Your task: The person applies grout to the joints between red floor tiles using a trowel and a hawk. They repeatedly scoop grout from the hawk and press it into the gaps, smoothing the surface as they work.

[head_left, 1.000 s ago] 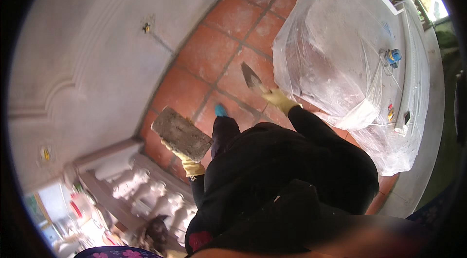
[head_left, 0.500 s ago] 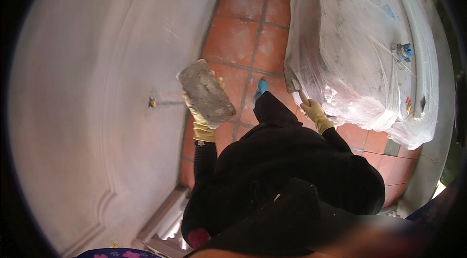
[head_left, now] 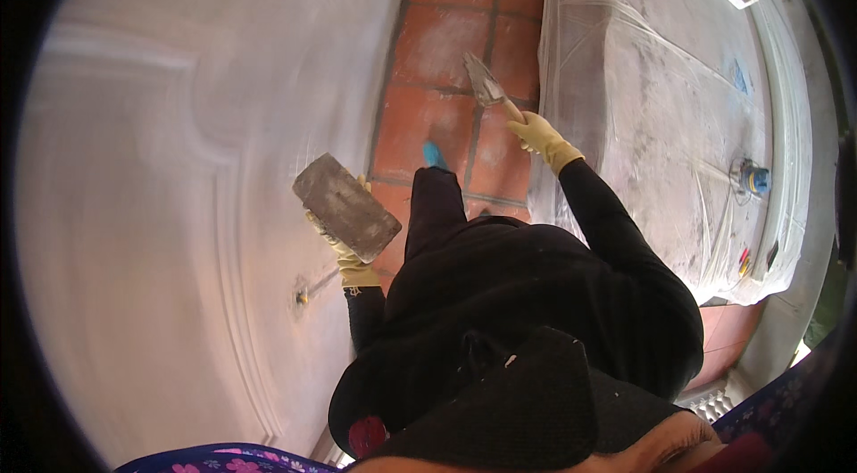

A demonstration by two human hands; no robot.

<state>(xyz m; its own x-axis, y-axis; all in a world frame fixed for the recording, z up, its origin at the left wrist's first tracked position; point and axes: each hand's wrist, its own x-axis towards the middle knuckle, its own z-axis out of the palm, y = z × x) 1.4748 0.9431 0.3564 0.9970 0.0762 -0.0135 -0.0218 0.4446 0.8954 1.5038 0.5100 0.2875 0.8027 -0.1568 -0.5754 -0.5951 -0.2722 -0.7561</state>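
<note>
My left hand (head_left: pixel 349 262), in a yellow rubber glove, holds a rectangular plasterer's float (head_left: pixel 346 207) from beneath. The board is flat-side up and stained with grey mortar; most of my fingers are hidden under it. It is close to the pale wall on my left. In my right hand (head_left: pixel 545 140), also gloved in yellow, is the handle of a trowel (head_left: pixel 486 84). Its grey-smeared blade points forward and left above the tiled floor, apart from the float.
A pale moulded wall (head_left: pixel 178 232) rises along the left, with a pipe stub or fitting (head_left: pixel 302 298) sticking out. Red tiles (head_left: pixel 440 49) run between it and a plastic-covered block (head_left: pixel 661 125) on the right. A blue-topped tool (head_left: pixel 752 178) lies on that sheeting.
I have stepped forward along the wall. My right hand with the trowel has swung forward, away from the sheeted block's edge. The float has shifted slightly left and down in view.
</note>
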